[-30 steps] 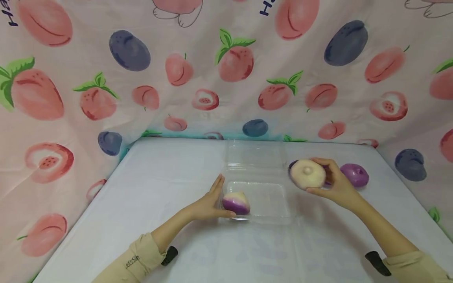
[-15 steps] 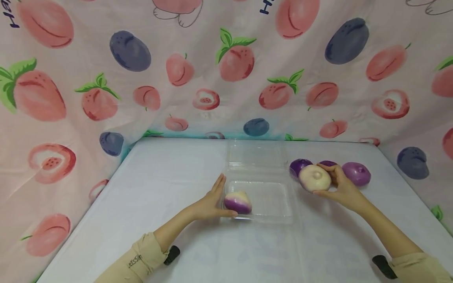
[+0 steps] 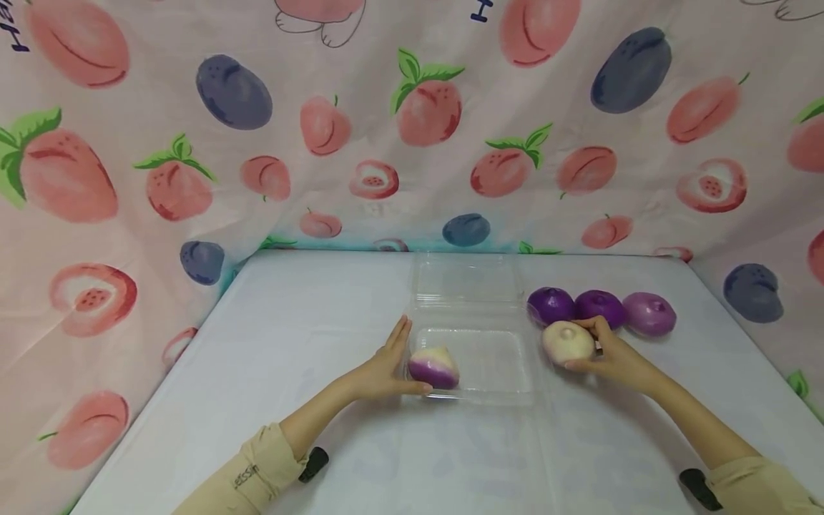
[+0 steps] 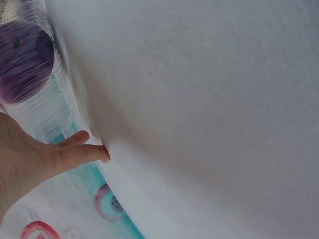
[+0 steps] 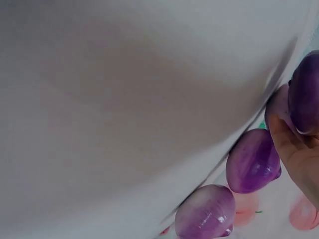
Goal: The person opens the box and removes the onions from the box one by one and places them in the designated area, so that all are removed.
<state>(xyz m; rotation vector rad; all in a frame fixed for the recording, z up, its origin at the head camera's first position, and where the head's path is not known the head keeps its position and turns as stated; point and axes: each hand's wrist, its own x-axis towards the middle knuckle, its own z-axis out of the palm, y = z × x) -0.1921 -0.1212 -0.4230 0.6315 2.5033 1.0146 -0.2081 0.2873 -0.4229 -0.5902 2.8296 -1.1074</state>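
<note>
In the head view my right hand grips a turnip between fingers and thumb, its pale nubbed side facing the camera. It is just in front of a row of purple turnips, right of the clear plastic clamshell box. Another purple-and-white turnip rests in the box's front left corner. My left hand lies against the box's left side, fingers straight and thumb at the front corner. The left wrist view shows that hand beside the box wall.
The box's lid lies folded back, towards the rear of the white table. A fruit-printed cloth hangs behind and beside the table. In the right wrist view, a paler purple turnip ends the row.
My right hand has moved slightly right and down with the turnip, away from the row, so the turnips behind show more fully. My left hand keeps its place at the box.
</note>
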